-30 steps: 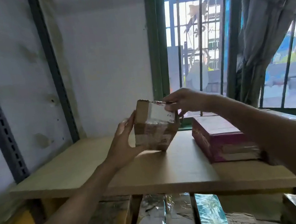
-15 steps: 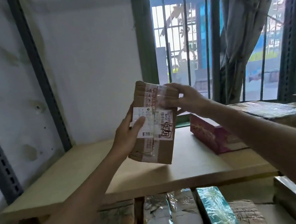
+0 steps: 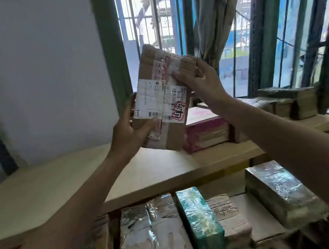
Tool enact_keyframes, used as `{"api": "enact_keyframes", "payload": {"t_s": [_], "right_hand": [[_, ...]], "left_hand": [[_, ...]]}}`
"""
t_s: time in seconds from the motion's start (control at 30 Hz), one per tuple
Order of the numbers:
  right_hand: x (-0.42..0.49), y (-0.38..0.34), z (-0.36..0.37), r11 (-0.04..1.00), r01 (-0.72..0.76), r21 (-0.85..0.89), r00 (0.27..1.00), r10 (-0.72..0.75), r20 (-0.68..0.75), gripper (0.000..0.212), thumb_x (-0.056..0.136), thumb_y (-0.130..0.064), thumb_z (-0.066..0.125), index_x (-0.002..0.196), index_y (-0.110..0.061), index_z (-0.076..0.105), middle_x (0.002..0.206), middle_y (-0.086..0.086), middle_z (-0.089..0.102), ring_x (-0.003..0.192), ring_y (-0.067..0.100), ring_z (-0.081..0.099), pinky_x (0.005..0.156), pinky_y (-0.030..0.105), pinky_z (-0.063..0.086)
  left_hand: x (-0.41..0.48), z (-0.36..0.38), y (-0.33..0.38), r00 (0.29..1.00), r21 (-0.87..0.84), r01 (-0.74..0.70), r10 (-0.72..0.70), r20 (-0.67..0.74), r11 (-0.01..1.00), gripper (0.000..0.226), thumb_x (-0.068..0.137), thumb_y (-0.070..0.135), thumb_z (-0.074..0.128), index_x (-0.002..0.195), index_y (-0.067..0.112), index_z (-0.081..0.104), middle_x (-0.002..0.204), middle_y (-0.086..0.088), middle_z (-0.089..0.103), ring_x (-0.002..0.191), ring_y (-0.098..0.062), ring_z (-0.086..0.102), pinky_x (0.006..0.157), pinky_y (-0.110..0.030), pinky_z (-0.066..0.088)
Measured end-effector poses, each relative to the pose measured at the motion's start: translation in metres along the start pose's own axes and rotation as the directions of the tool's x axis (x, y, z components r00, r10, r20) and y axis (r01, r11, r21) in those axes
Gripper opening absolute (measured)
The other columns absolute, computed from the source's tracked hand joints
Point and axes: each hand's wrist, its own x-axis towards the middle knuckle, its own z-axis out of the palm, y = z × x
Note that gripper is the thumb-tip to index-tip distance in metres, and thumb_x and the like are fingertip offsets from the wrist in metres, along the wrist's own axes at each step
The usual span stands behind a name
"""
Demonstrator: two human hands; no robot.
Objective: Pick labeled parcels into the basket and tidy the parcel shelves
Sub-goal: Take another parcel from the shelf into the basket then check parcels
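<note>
A brown cardboard parcel (image 3: 162, 95) with a white shipping label and a red stamp is held up above the wooden shelf board (image 3: 49, 191), its labelled face turned toward me. My left hand (image 3: 129, 133) grips its lower left corner, thumb across the front. My right hand (image 3: 197, 78) grips its upper right edge. No basket is in view.
A pink box (image 3: 206, 133) lies on the shelf behind the parcel, with taped brown parcels (image 3: 290, 103) further right. On the lower shelf sit several wrapped parcels, among them a teal box (image 3: 201, 222). A barred window (image 3: 156, 21) and curtain (image 3: 216, 13) are behind.
The parcel was lifted off the shelf board, raised and turned so its label faces me. Both hands stayed on it, and the view shifted right and closer.
</note>
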Motion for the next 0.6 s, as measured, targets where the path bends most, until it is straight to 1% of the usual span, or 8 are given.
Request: {"api": "enact_keyframes", "payload": {"t_s": [0.1, 0.2, 0.23, 0.33, 0.4, 0.47, 0.53, 0.6], "right_hand": [[-0.009, -0.013, -0.047, 0.999, 0.025, 0.024, 0.992, -0.022, -0.121, 0.037, 0.081, -0.035, 0.069, 0.115, -0.023, 0.057, 0.113, 0.008, 0.065, 0.104, 0.023, 0.064, 0.082, 0.042, 0.056], [-0.022, -0.023, -0.108, 0.999, 0.043, 0.011, 0.984, -0.04, -0.172, 0.03, 0.079, -0.034, 0.07, 0.105, -0.037, 0.055, 0.102, -0.001, 0.067, 0.096, 0.018, 0.066, 0.076, 0.038, 0.057], [-0.029, -0.026, -0.131, 0.999, 0.048, -0.02, 0.985, -0.051, -0.164, 0.037, 0.078, -0.032, 0.071, 0.108, -0.038, 0.051, 0.104, -0.002, 0.066, 0.097, 0.016, 0.066, 0.075, 0.036, 0.057], [-0.052, -0.025, -0.202, 0.994, 0.018, -0.106, 0.988, -0.034, -0.149, 0.063, 0.074, -0.019, 0.076, 0.125, -0.026, 0.039, 0.111, 0.002, 0.064, 0.095, 0.013, 0.068, 0.072, 0.032, 0.058], [-0.069, -0.023, -0.251, 0.99, -0.022, -0.139, 0.984, -0.004, -0.179, 0.071, 0.073, -0.015, 0.078, 0.13, -0.018, 0.037, 0.112, 0.006, 0.065, 0.096, 0.018, 0.068, 0.076, 0.037, 0.058], [-0.088, -0.021, -0.3, 0.982, -0.065, -0.177, 0.974, 0.024, -0.225, 0.07, 0.07, -0.019, 0.079, 0.127, -0.017, 0.039, 0.11, 0.005, 0.065, 0.096, 0.019, 0.069, 0.075, 0.038, 0.058], [-0.113, -0.015, -0.346, 0.965, -0.123, -0.23, 0.959, 0.056, -0.279, 0.068, 0.067, -0.025, 0.08, 0.123, -0.019, 0.042, 0.111, 0.005, 0.065, 0.098, 0.019, 0.068, 0.079, 0.04, 0.057], [-0.141, 0.001, -0.393, 0.941, -0.202, -0.271, 0.933, 0.101, -0.346, 0.068, 0.069, -0.026, 0.079, 0.125, -0.018, 0.041, 0.111, 0.002, 0.065, 0.099, 0.016, 0.067, 0.081, 0.036, 0.057]], "left_hand": [[0.005, 0.049, 0.03, 0.996, -0.057, -0.09, 0.091, 0.006, 0.994, 0.068, 0.079, 0.026, 0.068, 0.136, 0.034, 0.031, 0.117, 0.008, 0.054, 0.094, -0.004, 0.06, 0.063, -0.017, 0.056], [0.007, 0.106, 0.058, 0.985, -0.077, -0.171, 0.172, 0.008, 0.982, 0.074, 0.076, 0.031, 0.07, 0.138, 0.033, 0.029, 0.13, -0.005, 0.052, 0.11, -0.018, 0.057, 0.08, -0.034, 0.056], [0.005, 0.127, 0.067, 0.983, -0.089, -0.181, 0.183, 0.011, 0.979, 0.074, 0.076, 0.031, 0.07, 0.138, 0.031, 0.029, 0.127, -0.003, 0.054, 0.106, -0.011, 0.058, 0.079, -0.03, 0.056], [-0.008, 0.199, 0.092, 0.982, -0.191, -0.16, 0.176, 0.073, 0.969, 0.071, 0.078, 0.025, 0.07, 0.137, 0.026, 0.029, 0.103, 0.016, 0.055, 0.077, 0.019, 0.058, 0.058, -0.007, 0.05], [-0.022, 0.25, 0.106, 0.976, -0.239, -0.15, 0.182, 0.117, 0.959, 0.072, 0.079, 0.025, 0.07, 0.138, 0.022, 0.028, 0.105, 0.013, 0.054, 0.077, 0.023, 0.056, 0.058, -0.004, 0.047], [-0.036, 0.297, 0.121, 0.964, -0.271, -0.149, 0.201, 0.175, 0.951, 0.079, 0.076, 0.031, 0.071, 0.139, 0.019, 0.026, 0.119, 0.001, 0.054, 0.092, 0.011, 0.059, 0.071, -0.011, 0.052], [-0.055, 0.344, 0.13, 0.937, -0.258, -0.136, 0.209, 0.279, 0.956, 0.091, 0.068, 0.041, 0.07, 0.142, 0.018, 0.021, 0.13, -0.007, 0.051, 0.111, -0.01, 0.056, 0.089, -0.03, 0.052], [-0.077, 0.392, 0.131, 0.885, -0.244, -0.12, 0.215, 0.412, 0.962, 0.099, 0.064, 0.045, 0.07, 0.144, 0.02, 0.017, 0.134, -0.008, 0.049, 0.118, -0.02, 0.052, 0.095, -0.041, 0.048]]}}
